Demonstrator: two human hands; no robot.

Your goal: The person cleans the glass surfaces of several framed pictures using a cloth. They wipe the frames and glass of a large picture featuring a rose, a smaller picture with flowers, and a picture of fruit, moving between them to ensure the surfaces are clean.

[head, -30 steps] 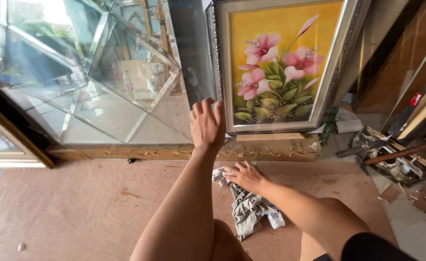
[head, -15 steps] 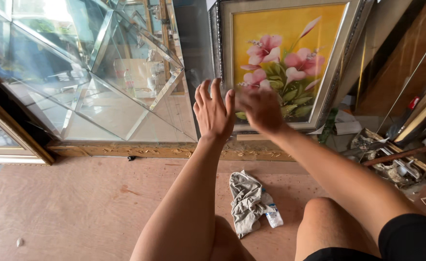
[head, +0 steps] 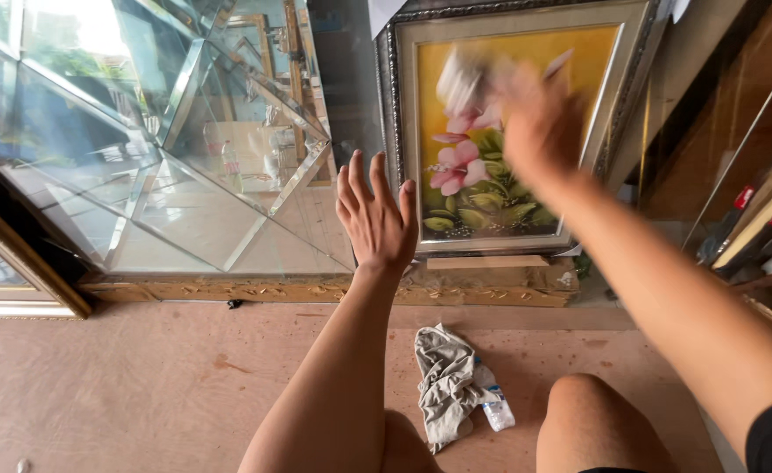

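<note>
My left hand (head: pixel 375 219) is raised with its fingers spread and holds nothing. It is in front of the left edge of a framed flower painting (head: pixel 491 201), where the frame meets the mirrored glass panel (head: pixel 184 175). My right hand (head: pixel 535 114) is up over the top of the painting's yellow picture and is blurred by motion. A pale smear shows beside its fingers; I cannot tell whether the hand holds anything. A crumpled grey rag (head: pixel 443 385) lies on the floor between my knees, with a small plastic bottle (head: pixel 496 408) beside it.
The painting leans on a gilded carved frame rail (head: pixel 456 289) that runs along the floor. More frames and mouldings (head: pixel 758 228) lean at the right. The brown floor board (head: pixel 123 385) is stained and dusty. My bare right knee (head: pixel 592 420) is at the bottom.
My right hand left the rag on the floor, rose past my left hand and now sweeps over the upper part of the painting. My left hand stayed raised, its fingers spreading.
</note>
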